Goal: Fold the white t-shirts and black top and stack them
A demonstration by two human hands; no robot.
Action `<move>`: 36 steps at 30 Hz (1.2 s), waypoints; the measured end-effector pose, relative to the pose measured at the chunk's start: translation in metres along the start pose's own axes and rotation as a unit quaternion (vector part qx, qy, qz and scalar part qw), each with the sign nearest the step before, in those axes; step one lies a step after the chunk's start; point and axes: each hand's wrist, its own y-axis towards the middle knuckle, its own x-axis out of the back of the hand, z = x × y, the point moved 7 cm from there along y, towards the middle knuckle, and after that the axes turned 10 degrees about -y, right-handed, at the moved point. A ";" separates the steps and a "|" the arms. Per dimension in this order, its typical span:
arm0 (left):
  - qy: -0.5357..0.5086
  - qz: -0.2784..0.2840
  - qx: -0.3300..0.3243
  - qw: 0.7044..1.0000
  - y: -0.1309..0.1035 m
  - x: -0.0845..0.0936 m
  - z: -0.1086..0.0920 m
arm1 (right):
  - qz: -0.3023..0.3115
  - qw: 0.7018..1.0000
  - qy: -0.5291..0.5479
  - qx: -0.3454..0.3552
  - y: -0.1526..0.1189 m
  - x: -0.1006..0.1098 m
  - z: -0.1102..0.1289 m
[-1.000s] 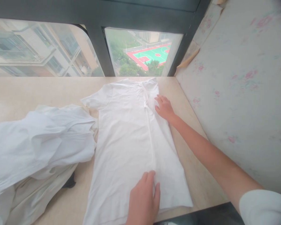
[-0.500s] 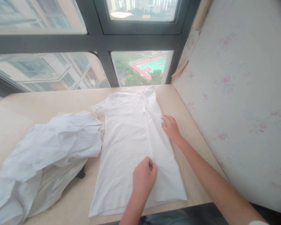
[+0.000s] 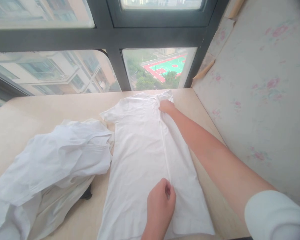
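A white short-sleeved shirt (image 3: 137,153) lies spread on the pale tabletop, its collar end toward the window. A raised fold runs lengthwise along its right half. Near the lower part of that fold, my left hand (image 3: 162,203) is closed, pinching the shirt's cloth between thumb and fingers. My right hand (image 3: 166,106) reaches to the far end, its fingers closed on the shirt near the collar and right shoulder. Its fingertips are partly hidden by the hand and cloth.
A heap of white and cream clothes (image 3: 62,156) lies to the left, with a small black piece (image 3: 87,193) sticking out under it. A dark-framed window (image 3: 115,60) borders the table's far side. A flower-patterned wall (image 3: 260,110) stands along the right.
My right hand has moved from the shirt's right side up to the collar end and closed on the cloth. My left hand keeps its pinch. The camera view has shifted slightly.
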 end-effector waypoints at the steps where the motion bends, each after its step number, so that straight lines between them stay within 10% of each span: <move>1: -0.002 0.003 -0.003 1.000 0.000 0.000 0.000 | 0.003 1.000 -0.002 -0.004 0.003 -0.002 -0.001; 12: -0.056 0.010 0.003 0.998 -0.019 -0.003 0.010 | -0.037 0.997 0.015 -0.072 0.015 0.006 -0.024; 20: -0.031 0.011 0.023 0.999 -0.017 0.000 0.012 | -0.077 0.997 0.028 0.002 -0.021 0.018 -0.012; 25: -0.034 0.038 0.031 0.998 -0.028 -0.008 0.017 | -0.184 0.969 0.160 0.047 -0.127 0.020 -0.039; 36: -0.178 0.025 0.009 0.984 -0.071 -0.020 0.029 | -0.167 0.938 0.282 -0.115 -0.404 -0.072 -0.128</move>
